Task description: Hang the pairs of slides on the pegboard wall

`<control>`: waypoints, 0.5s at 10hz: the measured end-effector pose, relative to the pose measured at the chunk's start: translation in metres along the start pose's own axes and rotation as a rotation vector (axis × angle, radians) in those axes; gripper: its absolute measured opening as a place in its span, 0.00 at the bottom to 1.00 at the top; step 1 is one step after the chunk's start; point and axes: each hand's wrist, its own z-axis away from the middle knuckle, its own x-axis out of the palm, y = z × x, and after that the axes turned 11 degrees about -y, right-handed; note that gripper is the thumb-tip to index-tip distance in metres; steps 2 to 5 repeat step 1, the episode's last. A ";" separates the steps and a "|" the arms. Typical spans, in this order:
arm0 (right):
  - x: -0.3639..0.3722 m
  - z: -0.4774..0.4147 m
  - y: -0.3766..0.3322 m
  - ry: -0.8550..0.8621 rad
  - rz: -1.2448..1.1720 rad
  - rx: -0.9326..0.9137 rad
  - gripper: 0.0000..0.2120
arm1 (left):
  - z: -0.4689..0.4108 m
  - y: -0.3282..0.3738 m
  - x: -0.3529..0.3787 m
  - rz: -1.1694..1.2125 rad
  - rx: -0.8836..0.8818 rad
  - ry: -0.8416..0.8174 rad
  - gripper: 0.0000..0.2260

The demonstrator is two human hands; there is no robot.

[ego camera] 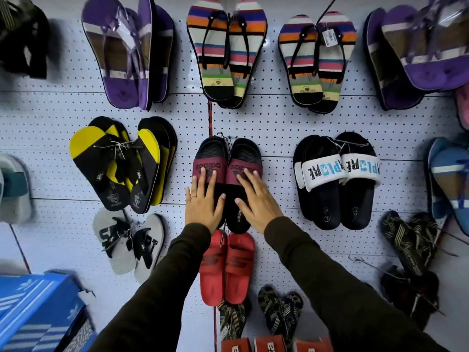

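Note:
A pair of black slides with maroon straps (228,158) hangs toes-up at the middle of the white pegboard wall (274,123). My left hand (203,199) lies flat on the left slide, fingers spread over its strap and footbed. On the right slide rests my right hand (256,199), also flat with fingers apart. Neither hand is curled around a slide. A tie and tag show between the two toes at the top.
Red slides (227,268) hang just below. Black slides with white straps (335,179) hang to the right, yellow-black flip-flops (121,161) to the left, striped pairs (223,49) above. A blue shoebox (38,308) sits at lower left.

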 end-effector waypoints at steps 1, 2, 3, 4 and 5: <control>-0.058 0.010 0.004 0.144 -0.127 -0.058 0.26 | 0.001 0.014 -0.004 0.006 0.023 0.096 0.29; -0.058 0.010 0.004 0.144 -0.127 -0.058 0.26 | 0.001 0.014 -0.004 0.006 0.023 0.096 0.29; -0.058 0.010 0.004 0.144 -0.127 -0.058 0.26 | 0.001 0.014 -0.004 0.006 0.023 0.096 0.29; -0.058 0.010 0.004 0.144 -0.127 -0.058 0.26 | 0.001 0.014 -0.004 0.006 0.023 0.096 0.29; -0.058 0.010 0.004 0.144 -0.127 -0.058 0.26 | 0.001 0.014 -0.004 0.006 0.023 0.096 0.29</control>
